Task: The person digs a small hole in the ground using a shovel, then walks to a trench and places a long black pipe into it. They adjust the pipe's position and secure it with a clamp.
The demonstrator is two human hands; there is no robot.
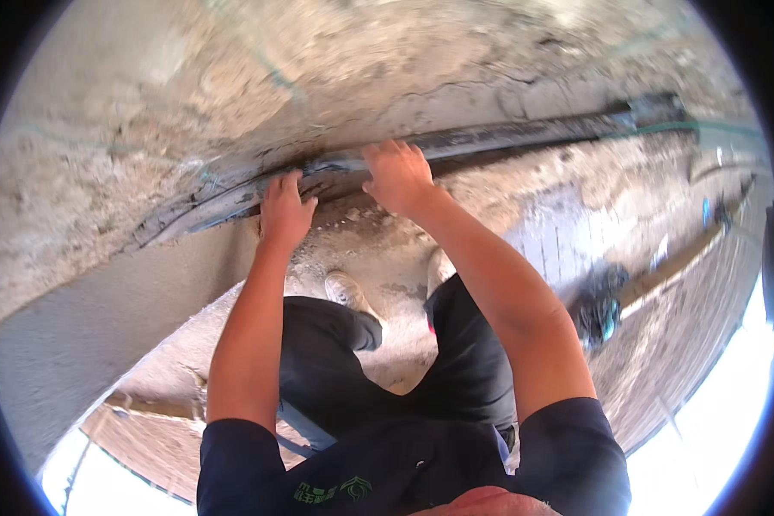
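Note:
A long, narrow dark grey strip (516,134), like a bar or rolled sheet, runs across in front of me along the foot of a rough earthen surface. My left hand (286,211) rests at its near edge, left of the middle, thumb apart from the fingers. Farther right, my right hand (399,179) lies over the strip with its fingers forward and thumb out to the side. Neither hand is visibly wrapped round it. The fingertips' undersides are hidden. What the strip is made of, I cannot tell.
A smooth grey slab (103,344) slopes away at the left. Thin green cord (722,127) trails at the right end of the strip. To my right lie a dark plastic bag (598,314) and a wooden pole (671,271). My shoes (353,292) stand on dusty ground.

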